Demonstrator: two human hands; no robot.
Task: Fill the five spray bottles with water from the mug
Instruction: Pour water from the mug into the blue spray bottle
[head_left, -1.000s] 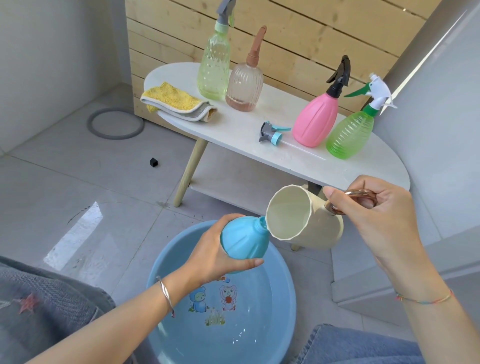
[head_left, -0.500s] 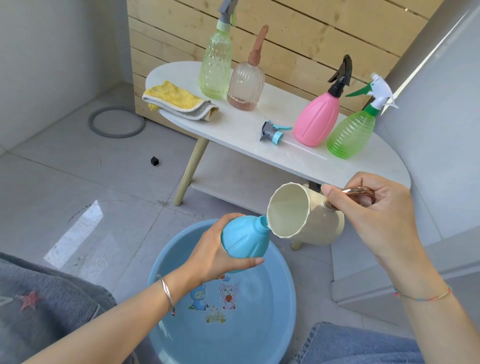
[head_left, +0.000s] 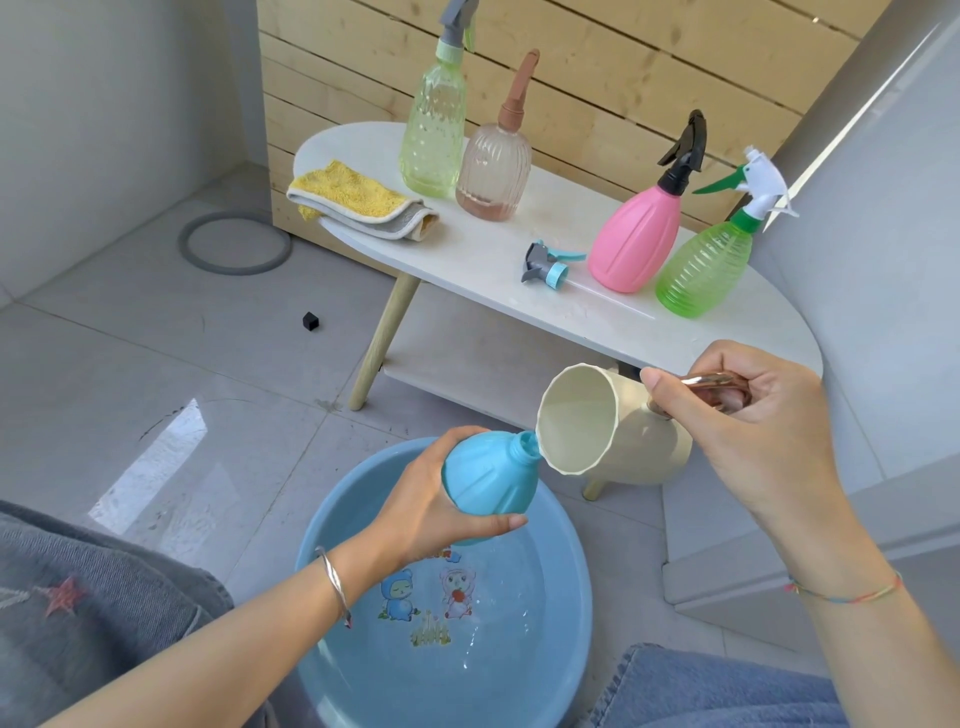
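Observation:
My left hand (head_left: 431, 506) grips a blue spray bottle (head_left: 491, 475) without its cap, tilted over a blue basin (head_left: 571, 587) of water. My right hand (head_left: 748, 415) holds the copper handle of a cream mug (head_left: 597, 421), tipped on its side with its rim against the bottle's open neck. The bottle's blue and grey spray head (head_left: 548, 262) lies on the white table (head_left: 483, 270). On the table stand a tall pale green bottle (head_left: 434, 122), a clear pink ribbed bottle (head_left: 493, 161), a pink bottle (head_left: 639, 236) and a green bottle (head_left: 706, 265), all capped.
A folded yellow and grey cloth (head_left: 358, 202) lies at the table's left end. A grey ring (head_left: 234, 241) and a small black cube (head_left: 310, 321) lie on the tiled floor. A wooden slat wall stands behind the table, a grey wall on the right.
The mug has tipped further and its rim has slid off the bottle's neck, so the open neck now shows. Both hands stay over the basin.

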